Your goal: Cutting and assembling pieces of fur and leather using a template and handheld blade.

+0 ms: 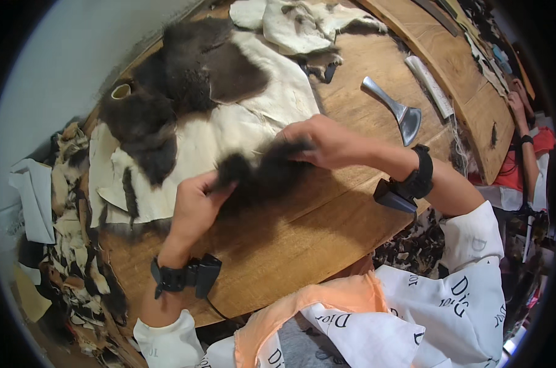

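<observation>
Here I see both of my hands closed on one narrow strip of dark brown fur (pixel 262 172), stretched between them just above the round wooden worktable (pixel 302 233). My left hand (pixel 195 205) pinches the strip's lower left end, thumb and fingers curled around it, and my right hand (pixel 324 141) grips the upper right end with the fingers folded over the fur. The strip runs on a slant from lower left to upper right and sits over the near middle of the table, at the edge of a large pale hide with dark fur patches (pixel 216 116) that lies spread flat across the table's left and far part.

Each wrist carries a black strapped band with a small black box, the left one (pixel 186 276) and the right one (pixel 410 184). To the right of my right hand, well apart from it, a grey metal blade with a flared head (pixel 397 110) lies on the wood, and just beyond it a long pale flat tool (pixel 431 86). A heap of cream-coloured skin pieces (pixel 302 24) rests at the far edge. Scraps of fur and hide (pixel 75 245) pile up off the table's left side. At the far right, another person's forearm (pixel 526 141) shows beside the table.
</observation>
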{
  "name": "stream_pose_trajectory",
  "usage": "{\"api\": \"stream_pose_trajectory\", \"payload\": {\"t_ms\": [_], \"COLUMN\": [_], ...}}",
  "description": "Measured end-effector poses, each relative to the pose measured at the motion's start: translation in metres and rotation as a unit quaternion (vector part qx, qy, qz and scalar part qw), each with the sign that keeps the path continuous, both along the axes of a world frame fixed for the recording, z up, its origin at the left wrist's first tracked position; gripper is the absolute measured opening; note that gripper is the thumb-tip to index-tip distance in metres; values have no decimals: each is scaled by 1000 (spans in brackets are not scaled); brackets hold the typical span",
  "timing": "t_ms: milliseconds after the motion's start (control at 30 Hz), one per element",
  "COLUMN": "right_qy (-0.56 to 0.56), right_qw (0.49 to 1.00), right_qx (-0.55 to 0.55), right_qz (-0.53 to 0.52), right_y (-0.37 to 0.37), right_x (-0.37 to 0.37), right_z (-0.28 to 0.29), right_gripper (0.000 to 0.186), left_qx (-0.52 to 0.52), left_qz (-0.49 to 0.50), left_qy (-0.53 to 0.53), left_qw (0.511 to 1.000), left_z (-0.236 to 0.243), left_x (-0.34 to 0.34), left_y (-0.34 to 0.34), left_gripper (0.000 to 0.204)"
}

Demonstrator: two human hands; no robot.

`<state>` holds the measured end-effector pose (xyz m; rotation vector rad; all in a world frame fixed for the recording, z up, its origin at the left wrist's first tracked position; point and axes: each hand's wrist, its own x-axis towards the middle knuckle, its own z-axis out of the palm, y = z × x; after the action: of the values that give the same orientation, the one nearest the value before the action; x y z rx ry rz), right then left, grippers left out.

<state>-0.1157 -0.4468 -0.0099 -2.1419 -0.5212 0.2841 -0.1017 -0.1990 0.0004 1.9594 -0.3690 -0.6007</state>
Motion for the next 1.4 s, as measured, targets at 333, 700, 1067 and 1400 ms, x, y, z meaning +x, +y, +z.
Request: {"api": "stream_pose_trajectory", "payload": {"t_ms": [333, 700, 1067, 1400], "right_qy": [251, 189, -115, -199], "right_qw": [944, 963, 993, 882], "right_qx": [175, 116, -21, -306], "right_qz": [-123, -154, -23, -297], "right_y": [2, -4, -29, -124], "right_x": [48, 53, -55, -53], "right_z": [-16, -15, -11, -31], "right_gripper": [15, 17, 26, 32], "left_qx": [-25, 19, 136, 51], "left_qz": [65, 73, -211, -235], "left_qy": [129, 102, -384, -246], "left_qw": [989, 992, 889, 939], "left_z": [-4, -1, -4, -1], "left_x": [48, 50, -35, 3], "left_y": [-8, -16, -3, -43], "left_gripper": [26, 24, 29, 24]}}
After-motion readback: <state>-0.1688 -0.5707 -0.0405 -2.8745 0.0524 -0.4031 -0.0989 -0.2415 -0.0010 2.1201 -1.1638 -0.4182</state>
